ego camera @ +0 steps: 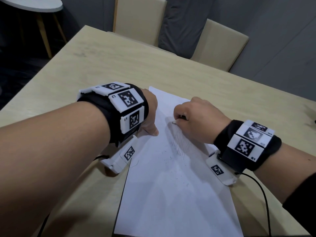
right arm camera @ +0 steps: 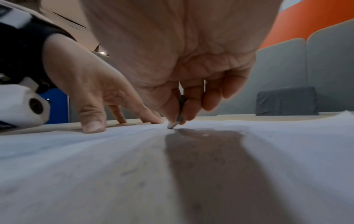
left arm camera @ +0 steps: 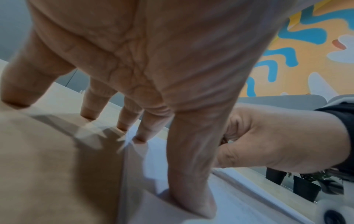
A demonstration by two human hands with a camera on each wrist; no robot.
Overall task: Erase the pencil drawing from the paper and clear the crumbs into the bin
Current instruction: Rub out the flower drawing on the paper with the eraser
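Paper (ego camera: 172, 194), a white sheet lying flat at the lower centre of the head view, carries faint pencil strokes (ego camera: 177, 142) near its middle and dark crumbs (ego camera: 168, 159) scattered just below them. The right hand (ego camera: 198, 120), at centre right, pinches a small grey eraser (right arm camera: 175, 121) between thumb and fingertips, its worn tip touching the sheet at the upper end of the strokes, apparently mid-rub. The left hand (ego camera: 150, 117), at centre left, is spread wide with straight fingers (left arm camera: 189, 166) pressing the sheet's left edge against the table (ego camera: 106, 65), most likely to keep the paper from sliding or creasing under the rubbing. By this look the erasing is under way but unfinished, and the crumbs are not yet cleared. No bin is visible in any view. Two beige chairs (ego camera: 220, 45) stand behind the table at the upper right, and a round white side table (ego camera: 34, 4) sits at the upper left. A black cable (ego camera: 263, 199) from the right wrist camera trails beside the sheet's right edge at lower right and could snag a sweeping motion.
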